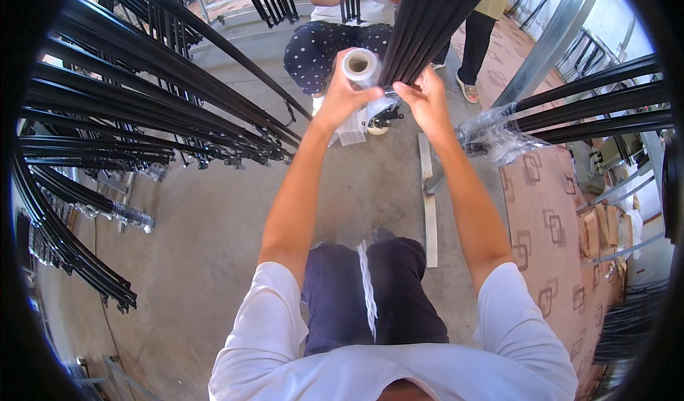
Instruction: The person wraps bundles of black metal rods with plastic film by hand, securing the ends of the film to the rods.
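My left hand [340, 100] is wrapped around a roll of clear stretch film [364, 79], its hollow cardboard core facing up. Beside it, a bundle of long black rods [431, 30] slants down from the top of the view. The fingers of my right hand [426, 100] are closed around the bundle's lower end, with the thumb pressed on its front. Clear film [385, 103] shows at that end, between my hands. Below the roll hangs a loose, pale plastic piece [349, 132].
Many black rods [149, 52] hang in rows on the left. On the right, film-wrapped rod ends [502, 136] jut in beside a metal post [548, 41]. A seated person [317, 52] works opposite me; another person's legs [474, 52] stand behind. A pale strip [429, 216] lies on the floor.
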{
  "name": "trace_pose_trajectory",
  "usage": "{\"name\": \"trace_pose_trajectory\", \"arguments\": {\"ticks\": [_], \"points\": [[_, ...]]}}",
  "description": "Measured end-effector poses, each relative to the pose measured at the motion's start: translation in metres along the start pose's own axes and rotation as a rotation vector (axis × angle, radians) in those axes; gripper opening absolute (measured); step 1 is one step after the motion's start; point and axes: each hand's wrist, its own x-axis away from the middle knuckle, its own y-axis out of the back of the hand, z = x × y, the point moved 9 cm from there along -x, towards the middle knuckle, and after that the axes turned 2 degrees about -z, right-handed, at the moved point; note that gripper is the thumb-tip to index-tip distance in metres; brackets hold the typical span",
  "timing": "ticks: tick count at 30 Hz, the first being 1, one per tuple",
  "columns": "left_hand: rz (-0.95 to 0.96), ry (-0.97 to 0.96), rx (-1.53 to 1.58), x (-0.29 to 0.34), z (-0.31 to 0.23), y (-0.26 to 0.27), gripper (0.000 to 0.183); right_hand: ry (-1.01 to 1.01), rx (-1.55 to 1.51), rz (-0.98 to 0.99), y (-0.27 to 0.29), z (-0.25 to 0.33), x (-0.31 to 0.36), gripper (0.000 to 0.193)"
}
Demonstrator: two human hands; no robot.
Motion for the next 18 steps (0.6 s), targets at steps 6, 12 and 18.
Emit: {"name": "trace_pose_trajectory", "arguments": {"ticks": [6,12,18], "points": [[-0.004,0.124,0.164,-0.006,0.007,0.008,0.059,0.01,0.005,0.034,0.008,-0.004,-0.003,0.031],[0.104,0.196,0.173,-0.009,0.005,0.013,0.06,0.054,-0.007,0.03,0.032,-0.006,-0.004,0.047],[0.125,0.012,-0.151,0.032,0.002,-0.019,0.067,0.015,-0.009,-0.053,0.024,-0.001,0.003,0.031]]}}
